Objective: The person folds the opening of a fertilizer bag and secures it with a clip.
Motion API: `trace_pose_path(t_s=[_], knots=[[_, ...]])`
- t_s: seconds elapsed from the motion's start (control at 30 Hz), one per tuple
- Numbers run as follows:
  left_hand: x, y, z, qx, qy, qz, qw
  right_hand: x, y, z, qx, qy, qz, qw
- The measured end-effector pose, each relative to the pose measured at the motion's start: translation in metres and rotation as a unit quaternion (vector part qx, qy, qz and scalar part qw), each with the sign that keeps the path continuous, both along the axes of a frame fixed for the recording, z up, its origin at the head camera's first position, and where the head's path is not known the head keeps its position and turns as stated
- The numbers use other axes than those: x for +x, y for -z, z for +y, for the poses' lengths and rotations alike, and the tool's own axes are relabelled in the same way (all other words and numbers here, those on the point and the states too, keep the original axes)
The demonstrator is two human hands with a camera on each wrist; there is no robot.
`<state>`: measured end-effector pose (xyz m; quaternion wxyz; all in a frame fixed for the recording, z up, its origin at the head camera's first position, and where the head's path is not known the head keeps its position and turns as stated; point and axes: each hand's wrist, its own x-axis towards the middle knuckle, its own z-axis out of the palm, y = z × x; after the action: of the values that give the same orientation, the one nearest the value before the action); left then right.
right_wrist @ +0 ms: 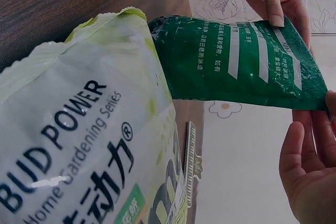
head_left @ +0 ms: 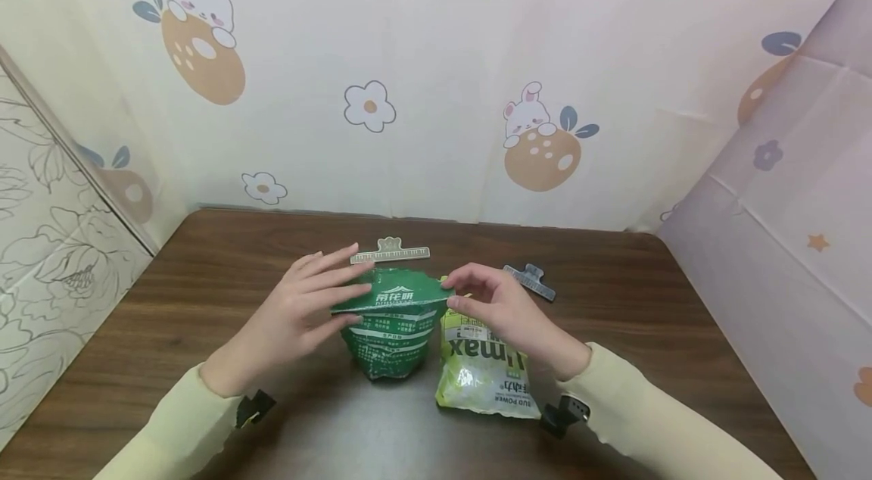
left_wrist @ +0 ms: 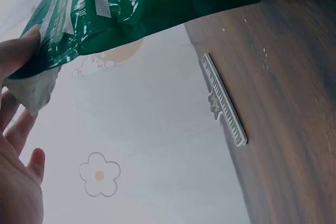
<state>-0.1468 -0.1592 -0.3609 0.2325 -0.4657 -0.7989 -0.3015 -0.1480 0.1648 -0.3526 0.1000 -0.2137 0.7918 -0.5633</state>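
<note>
A green plastic bag (head_left: 391, 344) with white print stands on the table, its top folded over toward the near side. At the fold's left end, my left hand (head_left: 300, 302) pinches the bag, thumb in front and the other fingers spread behind. My right hand (head_left: 500, 306) pinches the right corner of the fold between thumb and fingers. The left wrist view shows the left thumb pressed on the green film (left_wrist: 142, 9), with a pale flap sticking out below it. Below the right hand lies a yellow-green and white bag (head_left: 477, 381) marked "BUD POWER", partly covered by that hand.
Behind the green bag lies a pale ruler-edged clip (head_left: 402, 254). A grey-blue clip (head_left: 531, 282) of like shape lies beyond the right hand. The dark wooden table (head_left: 599, 389) ends at a printed cloth backdrop (head_left: 436, 147). White crumbs show on the wood in the left wrist view.
</note>
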Motion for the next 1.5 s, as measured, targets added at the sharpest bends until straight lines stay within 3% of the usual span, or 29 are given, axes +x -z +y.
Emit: trace_pose_path(t_s=[0.1,0.27,0.43,0.63,0.9,1.13,1.43,1.5], knots=[[0.001,0.000,0.002,-0.023,0.008,0.021,0.9995,0.000,0.000,0.000,0.000,-0.001,0.003,1.0000],[0.003,0.001,0.003,-0.034,0.015,0.027,0.9989,0.000,0.000,0.000,0.007,0.007,0.017,0.9998],[0.003,0.002,0.004,-0.032,0.020,0.035,0.9987,0.000,0.000,0.001,0.025,0.014,0.085,0.9960],[0.001,0.002,0.006,-0.030,0.027,0.030,0.9988,-0.001,0.003,0.002,0.063,-0.003,0.215,0.9745],[0.000,0.004,0.007,-0.023,0.039,0.022,0.9988,-0.006,0.007,-0.002,0.066,-0.045,0.305,0.9488],[0.000,0.006,0.011,-0.020,0.044,0.010,0.9988,-0.008,0.008,-0.008,0.062,-0.062,0.340,0.9362],[0.002,0.007,0.015,-0.033,0.029,-0.015,0.9989,-0.008,0.009,-0.018,0.061,-0.088,0.351,0.9302],[0.003,0.007,0.015,-0.043,0.021,-0.023,0.9986,-0.009,0.008,-0.020,0.067,-0.087,0.344,0.9324]])
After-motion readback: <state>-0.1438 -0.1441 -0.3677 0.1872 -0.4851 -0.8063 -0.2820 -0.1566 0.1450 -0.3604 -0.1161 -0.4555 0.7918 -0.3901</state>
